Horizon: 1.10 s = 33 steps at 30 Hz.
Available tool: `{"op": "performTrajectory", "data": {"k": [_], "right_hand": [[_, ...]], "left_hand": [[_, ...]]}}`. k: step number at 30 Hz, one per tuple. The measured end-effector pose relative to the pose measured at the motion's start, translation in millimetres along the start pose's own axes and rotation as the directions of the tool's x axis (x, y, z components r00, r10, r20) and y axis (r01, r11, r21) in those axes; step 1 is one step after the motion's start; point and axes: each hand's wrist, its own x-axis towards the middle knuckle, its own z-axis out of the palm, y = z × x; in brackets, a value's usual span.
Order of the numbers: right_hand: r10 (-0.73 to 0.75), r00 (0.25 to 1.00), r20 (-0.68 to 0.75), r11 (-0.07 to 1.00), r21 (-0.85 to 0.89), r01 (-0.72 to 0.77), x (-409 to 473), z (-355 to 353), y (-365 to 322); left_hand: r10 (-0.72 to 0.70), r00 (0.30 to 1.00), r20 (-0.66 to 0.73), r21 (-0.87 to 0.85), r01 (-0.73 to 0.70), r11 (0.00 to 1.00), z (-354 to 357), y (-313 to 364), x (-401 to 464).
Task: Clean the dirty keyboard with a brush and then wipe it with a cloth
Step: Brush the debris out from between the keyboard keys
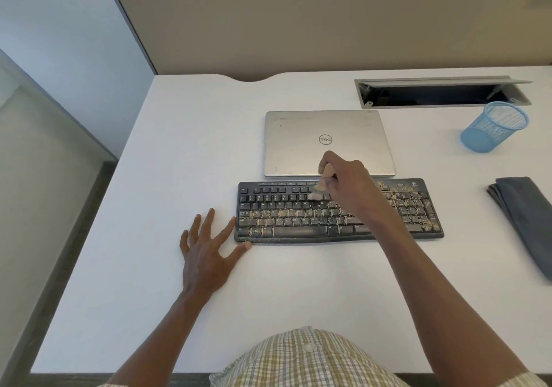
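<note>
**Materials and finishes around the keyboard**

The keyboard is matt black plastic, gritty with tan crumbs. Behind it, the laptop looks like brushed silver metal. To its right lies soft grey cloth; beyond, a blue wire-mesh cup. The desk is smooth matt white.

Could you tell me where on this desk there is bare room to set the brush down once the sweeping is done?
Widest bare patch: the desk left of the laptop and keyboard, beyond the left hand. Also bare: between keyboard and cloth, and the near strip. Crowded: laptop against keyboard, where the right hand holds the brush.
</note>
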Motion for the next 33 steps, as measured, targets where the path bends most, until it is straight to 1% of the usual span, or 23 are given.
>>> {"op": "performTrajectory", "data": {"k": [3, 5, 8, 11, 12, 15, 17, 19, 23, 26, 29, 31, 33], "right_hand": [[-0.008, 1.000, 0.008, 0.988, 0.156, 0.007, 4, 13, -8], [0.004, 1.000, 0.012, 0.984, 0.179, -0.006, 3, 18, -2], [0.058, 0.998, -0.002, 0.989, 0.134, -0.057, -5, 11, 11], [0.069, 0.997, -0.029, 0.997, 0.041, -0.068, -12, 1, 16], [0.064, 0.997, -0.039, 0.997, 0.035, -0.062, -12, -1, 14], [0.008, 0.997, -0.081, 0.995, 0.096, 0.000, -6, 4, 3], [0.003, 0.998, -0.056, 0.988, 0.153, 0.005, -2, 12, -2], [0.016, 0.999, -0.033, 0.985, 0.170, -0.010, -3, 18, -1], [0.096, 0.994, -0.046, 0.990, 0.105, -0.091, -13, 8, 18], [0.101, 0.992, -0.081, 0.994, 0.038, -0.098, -19, -2, 21], [0.048, 0.991, -0.122, 0.995, 0.090, -0.037, -15, 0, 13], [0.048, 0.992, -0.115, 0.991, 0.130, -0.033, -12, 6, 9], [0.059, 0.994, -0.088, 0.991, 0.123, -0.048, -13, 11, 12]], "left_hand": [[-0.004, 1.000, 0.004, -0.007, 0.004, 1.000, 0, 0, 0], [0.001, 1.000, 0.000, -0.009, -0.001, 1.000, 0, 0, 0], [0.005, 1.000, -0.004, 0.001, -0.005, 1.000, 0, 0, -1], [0.006, 1.000, -0.011, -0.005, -0.006, 1.000, 0, 0, -1], [0.007, 1.000, -0.013, -0.006, -0.007, 1.000, 0, 0, 0], [0.004, 1.000, -0.007, -0.006, -0.004, 1.000, 0, 0, 0], [-0.001, 1.000, 0.000, -0.008, 0.001, 1.000, -1, 1, 0], [-0.003, 1.000, 0.003, -0.009, 0.003, 1.000, -1, 1, 0], [0.006, 1.000, -0.012, -0.010, -0.006, 1.000, 0, 0, 0], [0.002, 1.000, -0.003, -0.004, -0.002, 1.000, 0, 0, 0], [0.000, 1.000, 0.001, -0.010, 0.000, 1.000, 0, 0, 0], [0.000, 1.000, -0.003, -0.017, 0.000, 1.000, -1, 0, 0], [0.002, 1.000, -0.007, -0.014, -0.002, 1.000, -1, 1, -1]]}}
